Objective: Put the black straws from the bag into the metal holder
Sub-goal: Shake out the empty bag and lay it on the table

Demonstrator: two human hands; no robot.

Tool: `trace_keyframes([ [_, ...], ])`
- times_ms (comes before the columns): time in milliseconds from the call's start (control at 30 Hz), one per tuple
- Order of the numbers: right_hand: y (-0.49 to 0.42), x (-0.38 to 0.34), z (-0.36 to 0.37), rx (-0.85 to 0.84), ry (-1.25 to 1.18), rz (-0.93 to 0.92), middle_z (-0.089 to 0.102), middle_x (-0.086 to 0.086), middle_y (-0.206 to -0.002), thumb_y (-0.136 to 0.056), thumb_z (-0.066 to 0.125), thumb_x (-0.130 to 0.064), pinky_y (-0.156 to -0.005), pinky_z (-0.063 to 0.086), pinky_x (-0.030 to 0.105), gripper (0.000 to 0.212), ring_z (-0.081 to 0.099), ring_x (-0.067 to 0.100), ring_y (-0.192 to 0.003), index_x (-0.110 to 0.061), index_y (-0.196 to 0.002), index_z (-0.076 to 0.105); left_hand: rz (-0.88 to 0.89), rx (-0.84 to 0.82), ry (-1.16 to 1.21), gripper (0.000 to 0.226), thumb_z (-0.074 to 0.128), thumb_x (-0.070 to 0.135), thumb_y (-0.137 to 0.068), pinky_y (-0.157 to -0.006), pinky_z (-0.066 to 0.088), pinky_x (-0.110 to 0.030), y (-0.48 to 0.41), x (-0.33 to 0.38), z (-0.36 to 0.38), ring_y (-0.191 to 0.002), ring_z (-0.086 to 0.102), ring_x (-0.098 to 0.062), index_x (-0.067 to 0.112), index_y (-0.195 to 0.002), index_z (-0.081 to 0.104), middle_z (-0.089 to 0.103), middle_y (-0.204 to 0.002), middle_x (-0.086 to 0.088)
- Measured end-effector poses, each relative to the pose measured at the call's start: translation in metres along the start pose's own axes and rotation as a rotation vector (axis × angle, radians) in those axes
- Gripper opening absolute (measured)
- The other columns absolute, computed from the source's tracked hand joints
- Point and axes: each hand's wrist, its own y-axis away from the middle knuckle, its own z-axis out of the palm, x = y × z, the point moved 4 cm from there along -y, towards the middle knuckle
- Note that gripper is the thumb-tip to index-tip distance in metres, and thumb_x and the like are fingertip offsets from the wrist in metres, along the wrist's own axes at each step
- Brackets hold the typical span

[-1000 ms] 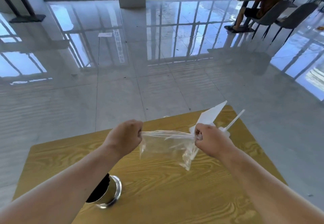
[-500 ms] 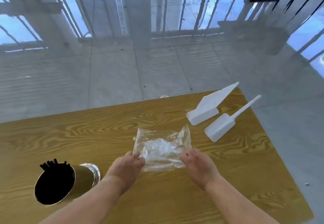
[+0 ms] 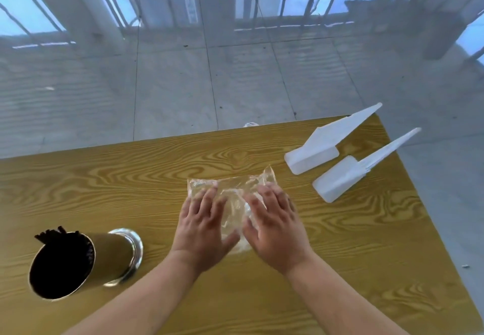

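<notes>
My left hand (image 3: 203, 226) and right hand (image 3: 275, 227) lie flat, grip wide and holding nothing, both palms pressing the clear bag (image 3: 233, 190) onto the table (image 3: 104, 177). The bag looks empty to me. Well to the left, the black straws (image 3: 56, 232) stand inside the metal holder (image 3: 78, 264). I judge the transfer done; only smoothing the bag remains.
</notes>
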Motion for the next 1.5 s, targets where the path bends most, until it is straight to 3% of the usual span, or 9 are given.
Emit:
trace_keyframes([
  [100, -0.015, 0.007, 0.038, -0.301, 0.069, 0.088, 0.011, 0.014, -0.180, -0.110, 0.030, -0.051, -0.133, 0.002, 0.057, 0.064, -0.003, 0.039, -0.166, -0.033, -0.169, 0.013, -0.049, -0.107, -0.035, 0.089, 0.017, 0.082, -0.092, -0.128, -0.008, -0.056, -0.011, -0.006, 0.025, -0.159, -0.020, -0.026, 0.033, -0.165, 0.003, -0.014, -0.174, -0.002],
  [233, -0.006, 0.040, 0.083, -0.440, 0.152, 0.154, -0.021, 0.004, -0.179, -0.111, 0.012, -0.060, -0.129, -0.020, 0.054, 0.066, -0.037, 0.027, -0.157, -0.040, -0.166, -0.018, -0.046, -0.154, -0.098, 0.085, 0.005, 0.086, -0.091, -0.123, -0.022, -0.053, -0.017, -0.023, 0.055, -0.153, -0.035, -0.020, 0.042, -0.161, -0.015, -0.032, -0.169, 0.003],
  [467, 0.003, 0.053, 0.103, -0.300, 0.127, 0.117, -0.005, 0.003, -0.181, -0.108, 0.020, -0.061, -0.132, -0.004, 0.057, 0.070, -0.014, 0.028, -0.166, -0.034, -0.171, 0.004, 0.010, 0.012, -0.094, 0.083, 0.028, 0.079, -0.097, -0.127, -0.002, -0.059, -0.017, -0.028, 0.075, -0.162, -0.006, -0.024, 0.037, -0.165, 0.007, -0.003, -0.176, -0.001],
  [900, 0.002, 0.053, 0.108, -0.277, 0.188, 0.121, 0.009, 0.009, -0.179, -0.106, 0.034, -0.055, -0.129, 0.005, 0.059, 0.071, 0.005, 0.035, -0.166, -0.028, -0.170, 0.020, 0.002, 0.040, -0.158, 0.083, 0.031, 0.079, -0.096, -0.124, 0.011, -0.067, -0.021, -0.030, 0.088, -0.162, 0.002, -0.029, 0.034, -0.164, 0.019, 0.007, -0.176, -0.005],
  [1033, 0.001, 0.053, 0.108, -0.283, 0.184, 0.118, 0.007, 0.008, -0.180, -0.105, 0.032, -0.055, -0.129, 0.003, 0.059, 0.072, 0.001, 0.034, -0.166, -0.029, -0.170, 0.016, 0.007, -0.007, -0.152, 0.083, 0.027, 0.080, -0.097, -0.124, 0.006, -0.067, -0.021, -0.028, 0.085, -0.161, -0.005, -0.030, 0.034, -0.165, 0.013, 0.000, -0.176, -0.005],
  [1167, -0.002, 0.052, 0.104, -0.393, 0.182, 0.168, -0.018, 0.001, -0.179, -0.105, 0.019, -0.063, -0.129, -0.019, 0.054, 0.074, -0.026, 0.026, -0.163, -0.038, -0.169, -0.008, -0.040, -0.228, -0.168, 0.085, 0.001, 0.083, -0.092, -0.121, -0.015, -0.066, -0.023, -0.024, 0.069, -0.155, -0.032, -0.027, 0.038, -0.163, -0.009, -0.032, -0.169, -0.002],
  [1300, -0.016, 0.039, 0.089, -0.432, 0.209, 0.237, 0.002, 0.005, -0.181, -0.105, 0.031, -0.062, -0.127, -0.018, 0.058, 0.074, -0.009, 0.031, -0.166, -0.031, -0.170, 0.016, -0.031, -0.308, -0.207, 0.076, 0.033, 0.065, -0.096, -0.126, 0.006, -0.063, -0.023, -0.019, 0.024, -0.159, 0.010, -0.034, 0.023, -0.160, 0.026, 0.018, -0.172, -0.010],
  [1400, -0.027, 0.024, 0.076, -0.460, 0.278, 0.247, 0.013, 0.012, -0.180, -0.104, 0.041, -0.057, -0.129, -0.006, 0.061, 0.073, 0.001, 0.037, -0.166, -0.024, -0.168, 0.026, -0.014, -0.204, -0.235, 0.055, 0.045, 0.051, -0.097, -0.116, 0.036, -0.049, -0.010, -0.023, -0.022, -0.136, 0.048, -0.030, 0.016, -0.139, 0.051, 0.055, -0.147, -0.009],
  [1500, -0.035, 0.007, 0.061, -0.451, 0.291, 0.244, 0.019, 0.011, -0.178, -0.103, 0.048, -0.053, -0.132, 0.007, 0.062, 0.074, 0.009, 0.040, -0.165, -0.027, -0.167, 0.021, -0.012, -0.058, -0.155, 0.062, 0.052, 0.051, -0.094, -0.124, 0.026, -0.051, 0.013, -0.039, -0.062, -0.148, 0.038, -0.030, 0.020, -0.148, 0.046, 0.045, -0.160, -0.007],
])
